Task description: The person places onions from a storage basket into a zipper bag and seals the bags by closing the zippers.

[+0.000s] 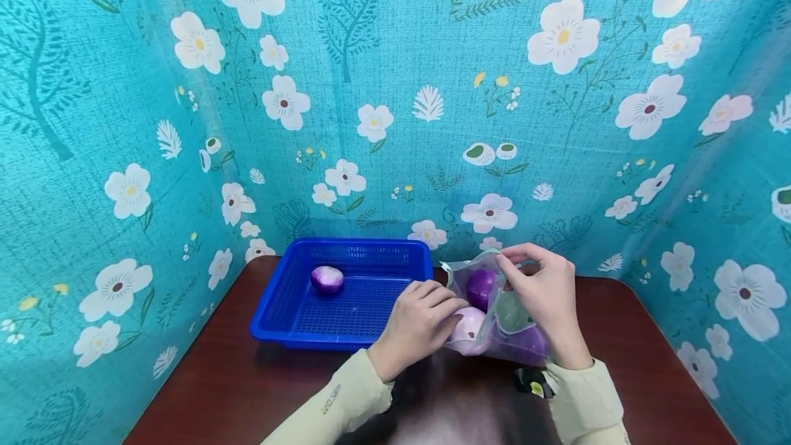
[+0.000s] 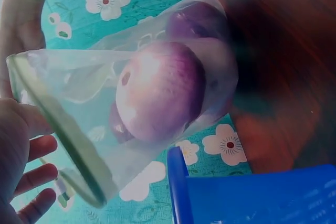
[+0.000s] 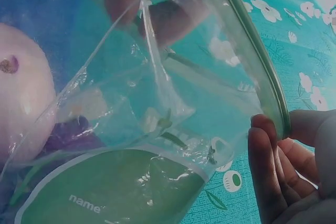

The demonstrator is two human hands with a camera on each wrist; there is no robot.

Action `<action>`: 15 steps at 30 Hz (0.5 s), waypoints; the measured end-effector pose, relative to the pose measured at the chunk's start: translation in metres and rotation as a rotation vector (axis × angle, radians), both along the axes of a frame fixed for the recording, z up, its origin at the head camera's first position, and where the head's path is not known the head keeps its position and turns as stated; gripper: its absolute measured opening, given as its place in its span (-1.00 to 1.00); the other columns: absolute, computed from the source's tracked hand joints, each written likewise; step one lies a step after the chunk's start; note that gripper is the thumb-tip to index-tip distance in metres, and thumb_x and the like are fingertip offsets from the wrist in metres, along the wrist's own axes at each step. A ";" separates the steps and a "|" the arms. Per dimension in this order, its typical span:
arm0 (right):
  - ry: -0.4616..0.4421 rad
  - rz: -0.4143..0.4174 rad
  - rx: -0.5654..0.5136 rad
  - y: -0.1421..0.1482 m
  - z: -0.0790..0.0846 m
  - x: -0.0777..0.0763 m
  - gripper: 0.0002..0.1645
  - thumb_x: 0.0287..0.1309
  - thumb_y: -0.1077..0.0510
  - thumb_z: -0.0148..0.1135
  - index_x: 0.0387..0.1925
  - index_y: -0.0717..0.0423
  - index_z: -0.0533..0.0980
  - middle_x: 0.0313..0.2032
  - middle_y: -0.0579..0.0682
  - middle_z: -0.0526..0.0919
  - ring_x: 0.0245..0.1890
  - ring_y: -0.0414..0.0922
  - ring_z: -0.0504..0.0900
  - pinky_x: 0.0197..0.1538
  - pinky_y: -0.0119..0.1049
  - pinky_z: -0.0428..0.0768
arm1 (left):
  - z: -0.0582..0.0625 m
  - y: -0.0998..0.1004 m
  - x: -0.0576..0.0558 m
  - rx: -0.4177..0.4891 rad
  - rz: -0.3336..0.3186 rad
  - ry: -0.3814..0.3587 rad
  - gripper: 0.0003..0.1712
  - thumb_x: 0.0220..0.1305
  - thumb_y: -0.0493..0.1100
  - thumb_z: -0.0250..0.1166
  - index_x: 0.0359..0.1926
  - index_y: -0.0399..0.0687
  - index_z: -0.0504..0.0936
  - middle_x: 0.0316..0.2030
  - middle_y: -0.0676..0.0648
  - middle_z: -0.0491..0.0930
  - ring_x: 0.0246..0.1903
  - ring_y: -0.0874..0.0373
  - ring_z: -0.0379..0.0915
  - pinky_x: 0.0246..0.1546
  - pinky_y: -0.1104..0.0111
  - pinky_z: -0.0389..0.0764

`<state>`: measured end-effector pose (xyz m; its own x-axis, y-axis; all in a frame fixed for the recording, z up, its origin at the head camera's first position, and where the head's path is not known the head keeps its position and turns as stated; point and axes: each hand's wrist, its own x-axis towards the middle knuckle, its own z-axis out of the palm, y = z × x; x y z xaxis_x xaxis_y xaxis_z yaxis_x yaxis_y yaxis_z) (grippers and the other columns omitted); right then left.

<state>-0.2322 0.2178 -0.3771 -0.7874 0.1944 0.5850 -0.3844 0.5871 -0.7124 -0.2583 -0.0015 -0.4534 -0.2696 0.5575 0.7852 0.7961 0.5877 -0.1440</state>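
A clear zip bag [image 1: 522, 347] with a green closure strip lies on the table. Several purple onions are inside, among them a pale one [image 1: 467, 330] at its mouth in the head view and a large one [image 2: 163, 90] in the left wrist view. My left hand [image 1: 423, 321] is at the bag's left side, its thumb and index fingertips together at the rim, the other fingers loosely bent. With thumb and fingers, my right hand [image 1: 544, 287] pinches the opposite side of the rim, and the mouth gapes between the hands.
A blue plastic basket [image 1: 266, 325] stands left of the bag, with one purple-and-white onion [image 1: 327, 279] in it. The brown table [image 1: 204, 376] is bordered at the back and sides by a turquoise flowered cloth [image 1: 395, 53].
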 end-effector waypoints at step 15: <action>0.004 0.002 -0.011 -0.002 0.000 0.000 -0.94 0.24 0.17 0.47 -0.32 0.08 0.76 -0.43 0.07 0.78 -0.71 -0.31 0.63 -0.65 -0.41 0.46 | 0.002 -0.052 -0.006 0.091 -0.021 -0.300 -0.57 0.31 -0.09 0.43 0.19 0.16 0.68 0.03 0.10 0.71 0.04 0.18 0.60 0.07 0.27 0.65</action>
